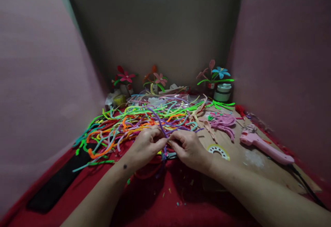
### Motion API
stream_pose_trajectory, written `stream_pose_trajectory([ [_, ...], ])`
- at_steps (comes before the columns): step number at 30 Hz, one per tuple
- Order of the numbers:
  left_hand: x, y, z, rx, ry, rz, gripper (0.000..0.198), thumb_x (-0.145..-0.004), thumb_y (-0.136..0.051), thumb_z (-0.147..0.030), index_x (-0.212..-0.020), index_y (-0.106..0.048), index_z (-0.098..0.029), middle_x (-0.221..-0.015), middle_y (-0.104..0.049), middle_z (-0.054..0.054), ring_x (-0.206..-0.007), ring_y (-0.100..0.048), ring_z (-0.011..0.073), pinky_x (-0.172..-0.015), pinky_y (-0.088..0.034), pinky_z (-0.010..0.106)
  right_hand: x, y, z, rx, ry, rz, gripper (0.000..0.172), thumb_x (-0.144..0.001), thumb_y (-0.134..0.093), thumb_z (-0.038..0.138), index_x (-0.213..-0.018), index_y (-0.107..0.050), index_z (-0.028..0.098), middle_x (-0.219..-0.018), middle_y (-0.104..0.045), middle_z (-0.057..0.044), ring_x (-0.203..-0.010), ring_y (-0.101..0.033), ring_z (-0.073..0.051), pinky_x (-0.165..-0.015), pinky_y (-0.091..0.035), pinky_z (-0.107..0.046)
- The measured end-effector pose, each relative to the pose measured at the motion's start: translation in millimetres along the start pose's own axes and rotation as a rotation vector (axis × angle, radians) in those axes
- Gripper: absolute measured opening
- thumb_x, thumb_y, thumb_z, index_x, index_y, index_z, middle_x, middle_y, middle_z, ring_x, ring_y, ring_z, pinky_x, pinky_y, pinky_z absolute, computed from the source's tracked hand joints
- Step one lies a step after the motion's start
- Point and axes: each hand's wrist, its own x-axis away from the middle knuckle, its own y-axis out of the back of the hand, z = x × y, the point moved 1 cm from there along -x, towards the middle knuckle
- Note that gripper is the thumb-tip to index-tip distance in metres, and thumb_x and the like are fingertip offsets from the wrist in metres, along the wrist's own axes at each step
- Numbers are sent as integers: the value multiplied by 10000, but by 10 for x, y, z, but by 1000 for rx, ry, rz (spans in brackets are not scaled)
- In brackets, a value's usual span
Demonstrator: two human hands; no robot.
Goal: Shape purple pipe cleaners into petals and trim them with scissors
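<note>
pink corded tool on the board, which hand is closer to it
Right: the right hand is to the left of the pink corded tool, apart from it; the left hand is farther left, beyond the right one.

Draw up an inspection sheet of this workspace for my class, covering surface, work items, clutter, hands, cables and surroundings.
Surface: red cloth, with a brown board on the right.
Work items: purple fuzzy stem at the fingertips; pliers-like tool just below the hands.
Clutter: tangled multicoloured stems, pink bundle, small scraps; pink glue gun lying on the board.
Hands: left hand and right hand pinch close together at the purple stem; exact grip too small to tell.
Cables: one black cable, from the glue gun's handle toward the lower right.
Surroundings: grey back panel, pinkish sides, fuzzy flowers along the back.
</note>
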Motion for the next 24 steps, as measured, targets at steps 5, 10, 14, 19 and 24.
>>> stream_pose_trajectory([
  [5,-1,-119,91,789,440,210,165,-585,-583,-197,-473,-472,-147,-456,-373,-36,-423,-302,70,-445,-249,219,47,9,58,240,268,-76,158,-781,-452,91,-667,-549,143,-623,-573,-66,-603,-493,-158,-582,-353,-283],
  [10,32,-113,23,867,373,213,195,-604,-599,-229,-497,-461,-144,-477,-368,-38,-441,-328,68,-460,-304,220,68,49,122,306,383,-161,168,-811,-442,99,-712,-572,135,-627,-561,-64,-617,-466,-160,-606,-354,-306],
  [14,61,54,-104,504,19,-45,107,-722,-640,-247,-739,-591,-153,-702,-520,-1,-645,-486,109,-605,-398,235,17,82,124,-237,14,-165,137,-846,-473,194,-765,-577,155,-671,-557,-28,-622,-492,-125,-590,-398,-260],
  [19,93,117,-147,52,-391,-127,52,-753,-620,-153,-798,-621,-179,-876,-517,27,-883,-493,149,-789,-389,263,-27,36,104,-788,-282,0,130,-798,-552,284,-748,-575,166,-633,-525,11,-565,-473,-98,-552,-404,-244],
  [24,85,76,-119,36,-284,-69,85,-789,-573,-193,-710,-576,-162,-773,-521,9,-771,-486,132,-723,-382,250,-25,60,113,-653,-255,13,133,-808,-525,233,-717,-581,154,-613,-508,11,-567,-445,-95,-553,-390,-237],
])
